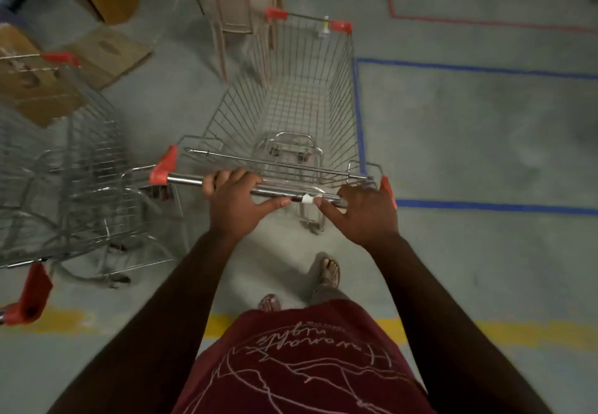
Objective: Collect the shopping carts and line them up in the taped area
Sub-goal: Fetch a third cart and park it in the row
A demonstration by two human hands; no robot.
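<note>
As both hands clamp its steel handle, an empty wire shopping cart (291, 103) stands on the concrete floor (469, 142) with its right side running along the edge of a blue taped rectangle (485, 69), still outside it. The left hand (234, 201) wraps the bar, thumb laid along it; the right hand (365, 211) holds near the red end cap, so each grip is closed on the handle (187, 178). A second cart (71, 167) waits just to the left, and a plastic chair (233, 2) stands just beyond the basket's nose. Pushed straight on, the nose could strike the chair; a tight swing could clip the neighbouring cart. Cursive lettering on the person's maroon shirt (307, 358) appears upside down and cannot be read.
</note>
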